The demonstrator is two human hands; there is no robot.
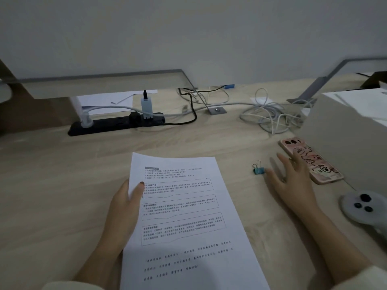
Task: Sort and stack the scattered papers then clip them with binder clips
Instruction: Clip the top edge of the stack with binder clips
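A stack of white printed papers [184,222] lies on the wooden desk [52,185] in front of me. My left hand [125,208] grips the stack's left edge, thumb on top and fingers under it. A small blue binder clip [258,168] with silver handles stands on the desk to the right of the papers. My right hand [291,181] hovers just right of the clip with fingers spread, holding nothing; its fingertips are close to the clip but I cannot tell if they touch it.
A phone in a pink cartoon case [310,160] lies just beyond my right hand. A grey controller [362,208] sits at the right edge. A black power strip [117,122] and tangled cables [270,116] lie at the back. A white box [345,130] stands far right.
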